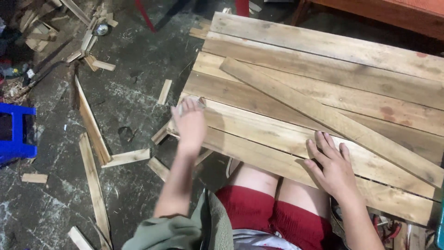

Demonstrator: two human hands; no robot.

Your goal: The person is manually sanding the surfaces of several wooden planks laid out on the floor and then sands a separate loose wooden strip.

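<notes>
Seen from above, the left hand, blurred, grasps a small pale block at the plank panel's near-left corner, while the right hand presses flat, fingers released, steadying it.

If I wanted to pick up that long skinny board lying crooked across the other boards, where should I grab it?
Probably near the lower end of the diagonal board, just past the right hand. It lies loose and flat on the plank panel, so come from the near side, slip fingers under one long edge and pinch across its narrow width. The left hand is blurred at the panel's left edge.
</notes>
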